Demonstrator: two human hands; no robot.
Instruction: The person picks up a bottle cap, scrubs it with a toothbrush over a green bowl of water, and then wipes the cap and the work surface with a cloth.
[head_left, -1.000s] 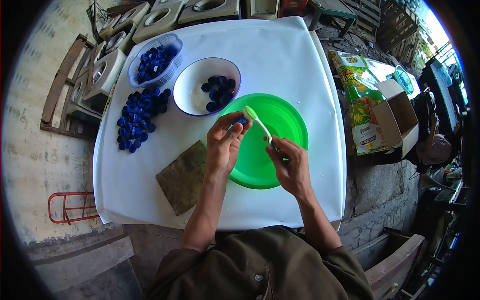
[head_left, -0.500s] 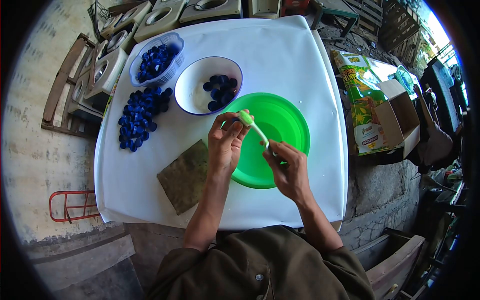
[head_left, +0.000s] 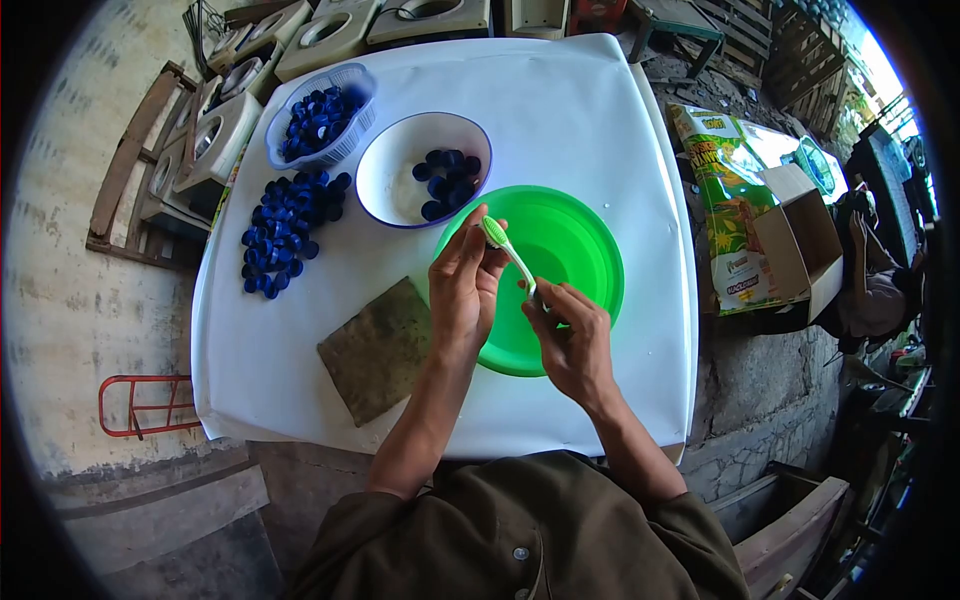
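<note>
Over the green basin [head_left: 590,250], my right hand [head_left: 575,335] is closed around the handle of a toothbrush [head_left: 514,258] with a white neck and green bristles. The brush head lies against the fingertips of my left hand [head_left: 465,285], which is closed in a pinch. Those fingers mostly hide a small blue bottle cap, of which a dark blue trace shows half a second ago. Just beyond, a white enamel bowl [head_left: 385,195] with a blue rim holds several blue bottle caps [head_left: 452,185].
To the left stands a light blue plastic basket [head_left: 362,120] of caps, with a pile of blue caps [head_left: 275,235] before it. A dark, worn board [head_left: 375,350] lies left of my left forearm. Right of the table are a cardboard box [head_left: 800,235] and another person [head_left: 870,290].
My left hand has turned slightly and its fingers point more upward, covering the cap. The brush head has shifted a little against the fingertips. My right hand keeps its grip.
</note>
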